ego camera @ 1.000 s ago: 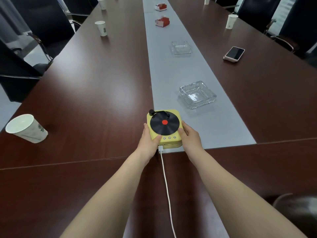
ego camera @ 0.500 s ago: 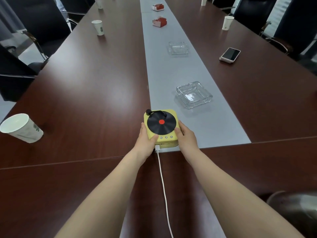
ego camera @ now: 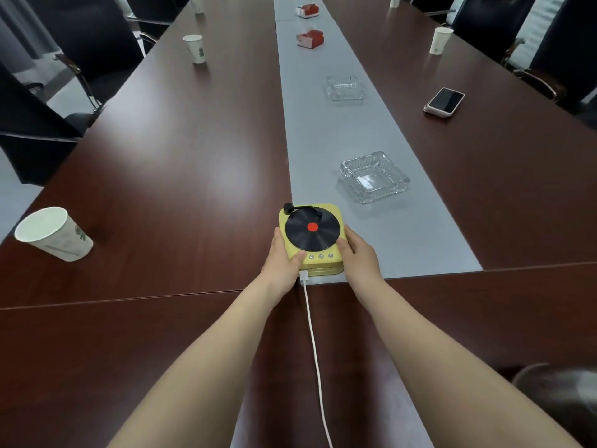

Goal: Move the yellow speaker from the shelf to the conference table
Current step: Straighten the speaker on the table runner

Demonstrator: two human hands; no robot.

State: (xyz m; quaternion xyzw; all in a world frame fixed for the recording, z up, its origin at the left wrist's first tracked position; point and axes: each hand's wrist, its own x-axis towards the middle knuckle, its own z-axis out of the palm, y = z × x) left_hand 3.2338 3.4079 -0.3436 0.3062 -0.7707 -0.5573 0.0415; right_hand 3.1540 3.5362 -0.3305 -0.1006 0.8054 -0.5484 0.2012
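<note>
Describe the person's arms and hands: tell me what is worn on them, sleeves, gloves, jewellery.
Both arms are bare as far as the picture shows: no sleeve reaches the left forearm or the right forearm. The left hand and right hand are ungloved, with no watch, bracelet or ring visible.

Person's limbs: left forearm (ego camera: pixel 206 360), from 7 o'clock, and right forearm (ego camera: pixel 436 350), from 5 o'clock, both bare and slender, tapering to bare left hand (ego camera: pixel 284 258) and right hand (ego camera: pixel 359 257).
</note>
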